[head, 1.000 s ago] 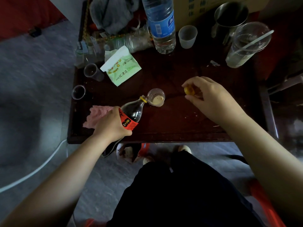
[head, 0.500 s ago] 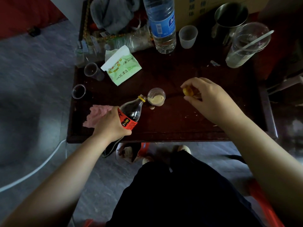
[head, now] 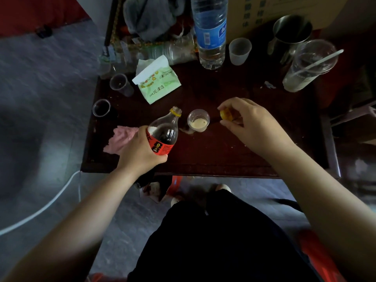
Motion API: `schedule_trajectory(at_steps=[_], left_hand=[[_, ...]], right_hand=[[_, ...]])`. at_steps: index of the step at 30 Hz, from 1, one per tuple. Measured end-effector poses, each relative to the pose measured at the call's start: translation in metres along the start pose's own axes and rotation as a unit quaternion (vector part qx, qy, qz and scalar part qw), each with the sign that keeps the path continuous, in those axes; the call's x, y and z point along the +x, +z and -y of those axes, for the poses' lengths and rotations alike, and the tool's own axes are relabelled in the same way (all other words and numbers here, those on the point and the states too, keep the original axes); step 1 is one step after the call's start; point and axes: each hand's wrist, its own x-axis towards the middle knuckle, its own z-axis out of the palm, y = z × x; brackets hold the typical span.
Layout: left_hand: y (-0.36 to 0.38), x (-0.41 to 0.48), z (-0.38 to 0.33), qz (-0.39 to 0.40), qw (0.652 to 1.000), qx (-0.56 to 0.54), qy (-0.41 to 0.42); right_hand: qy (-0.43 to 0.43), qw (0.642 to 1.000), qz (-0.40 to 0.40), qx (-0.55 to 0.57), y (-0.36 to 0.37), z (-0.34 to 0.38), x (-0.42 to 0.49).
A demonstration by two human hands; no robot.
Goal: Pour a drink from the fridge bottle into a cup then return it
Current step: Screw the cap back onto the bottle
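Left hand (head: 140,151) wraps the cola bottle (head: 164,133) at its label; likely light, squashy plastic. Right hand (head: 250,127) pinches the cap (head: 225,115).

A: Table (head: 234,151): dark reddish wood with a dull sheen, and pale specks on the surface.
B: Noted. Cola bottle (head: 164,131): clear, smooth plastic with a glossy red label. Yellow cap (head: 225,115): opaque plastic.
A: Small cup (head: 198,120) at centre: thin clear plastic, pale foam inside. Far cup (head: 239,50): frosted, translucent plastic.
B: Near left, pink cloth (head: 120,139): soft, matt, nubbly. Far left, grey cloth (head: 148,15): matt, crumpled.
A: Tissue pack (head: 157,84): glossy green film with white paper poking out.
B: Water bottle (head: 211,33): ribbed clear plastic, shiny blue label.
A: Far right, mug (head: 289,35): brushed metal. Lidded cup (head: 309,66): clear plastic. Box (head: 264,11): matt cardboard.
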Motion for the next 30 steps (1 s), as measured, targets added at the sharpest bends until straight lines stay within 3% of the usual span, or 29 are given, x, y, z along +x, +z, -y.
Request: schedule_trajectory(at_steps=[6,18,30], left_hand=[[-0.002,-0.012,0.002,-0.026,0.997,-0.078,0.005],[-0.018,-0.019,0.012,-0.048,0.988,-0.117,0.089],[-0.079,-0.016,0.042,0.018,0.958,-0.188,0.215]], right_hand=[[-0.019,1.000,-0.009,0.001,0.003,0.020,0.009],[-0.026,1.000,-0.017,-0.003,0.017,0.079,0.023],[0.003,0.995,-0.086,-0.044,0.047,0.172,0.011]])
